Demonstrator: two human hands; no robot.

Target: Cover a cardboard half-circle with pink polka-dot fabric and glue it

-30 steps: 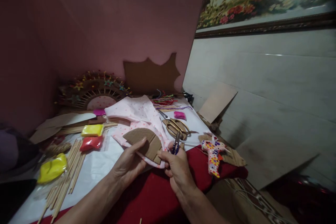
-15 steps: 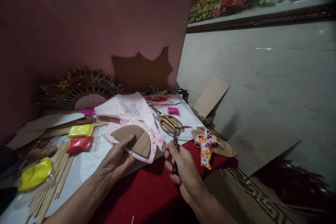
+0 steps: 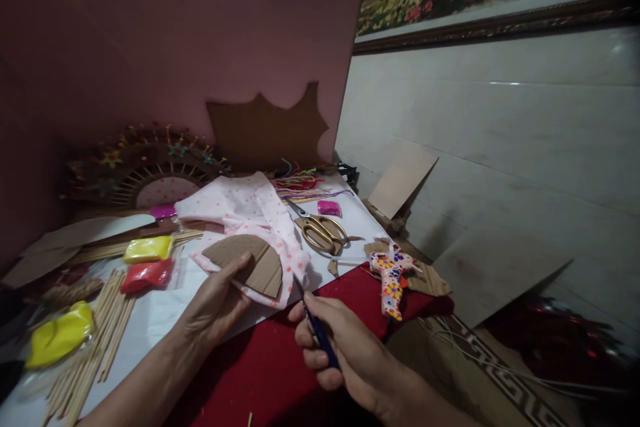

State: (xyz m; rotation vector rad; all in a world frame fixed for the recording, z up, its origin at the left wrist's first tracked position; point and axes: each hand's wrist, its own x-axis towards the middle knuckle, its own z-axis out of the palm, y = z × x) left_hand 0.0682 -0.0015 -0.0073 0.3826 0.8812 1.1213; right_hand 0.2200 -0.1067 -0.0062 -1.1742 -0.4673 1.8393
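My left hand (image 3: 220, 303) pinches a half-round cardboard piece (image 3: 250, 260) together with the spotted pink cloth (image 3: 290, 253) under it, thumb on top. Part of the cloth spreads back over the table. My right hand (image 3: 335, 347) is wrapped round a slim tool with a dark blue handle (image 3: 324, 340). Its dark pointed tip reaches toward the cloth's right edge; whether it touches I cannot tell, nor its exact kind. Gold-handled scissors (image 3: 323, 232) lie just beyond the cloth, on a cardboard scrap.
Wooden sticks (image 3: 100, 327), yellow clay packs (image 3: 147, 249) and a red clay pack (image 3: 146, 275) lie at left. A flower-patterned stuffed piece (image 3: 391, 280) rests on the red cloth (image 3: 230, 373) at right. A decorated cardboard arch (image 3: 150, 163) and a jagged cardboard sheet (image 3: 267, 127) stand behind.
My right hand has turned the tool, so its tip points up and left toward the cloth, and has come a little closer. My left hand keeps its hold; the view has shifted slightly.
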